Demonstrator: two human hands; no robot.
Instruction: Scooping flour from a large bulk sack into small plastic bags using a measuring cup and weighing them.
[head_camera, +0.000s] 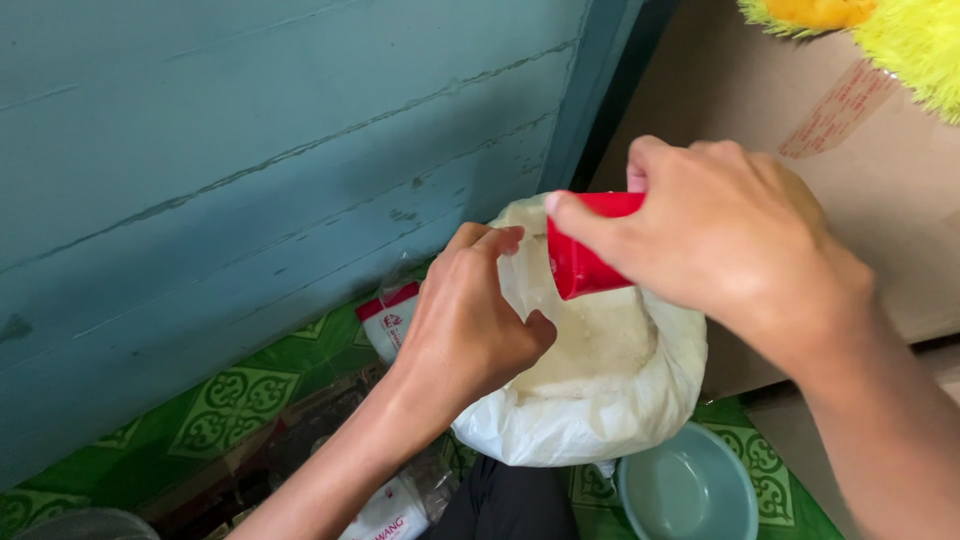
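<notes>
- Rice (600, 340), white and heaped, fills an open white plastic sack (590, 420) that stands on the floor against a teal wooden wall (250, 170).
- The right hand (730, 240) grasps a red cup (590, 260), fingers wrapped round its body, and tips its mouth down into the sack just above the grain.
- The left hand (470, 320) pinches the near edge of the sack and holds the mouth wide.
- The step in hand looks like scooping; the cup appears not yet buried in the rice, and a full measure would call for a deeper dip and a level lift.
- A pale green bowl (690, 490) waits empty just beside the sack on the green patterned floor mat (230, 410).
- A cardboard box (880, 180) stands behind, and small printed packets (390, 320) lie near the wall.
</notes>
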